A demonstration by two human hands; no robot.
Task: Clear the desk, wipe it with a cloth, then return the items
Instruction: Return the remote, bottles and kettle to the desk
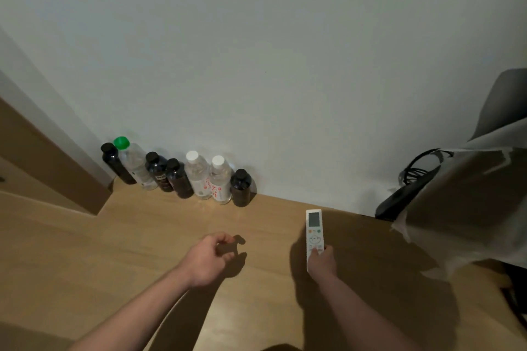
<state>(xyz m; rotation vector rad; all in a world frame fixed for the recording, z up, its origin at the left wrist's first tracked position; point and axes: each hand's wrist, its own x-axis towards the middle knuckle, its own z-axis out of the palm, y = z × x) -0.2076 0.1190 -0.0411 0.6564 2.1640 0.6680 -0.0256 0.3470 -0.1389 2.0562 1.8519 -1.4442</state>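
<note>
Head view. The surface is a light wooden floor (142,236) that meets a white wall (256,51).

Right hand (321,261): grips the lower end of a white remote (313,232). The thumb lies on the button face; the other fingers curl round the body from beneath. The remote points away from the person, toward the wall, with its grey display at the far end. Whether the remote touches the floor or is held just above it cannot be told; its shadow falls to the left.

Left hand (209,259): holds nothing. The fingers are loosely curled, with thumb and forefinger tips near each other but not pinching anything. The hand hangs above the floor, and its shadow lies just to the right.

Bottles (176,174): seven stand upright in a row against the wall, well apart from both hands. From left to right: a dark bottle with a black cap, a clear bottle with a green cap (121,142), two dark bottles with black caps, two clear bottles with white caps and red print, and one dark bottle with a black cap. Neighbouring bottles stand just beside or touching one another.

Right side: a brown cardboard box (462,208) with torn pale edges stands near the remote. Behind it, a black cable (419,162) loops against the wall.

Left side: a brown door (42,157).
</note>
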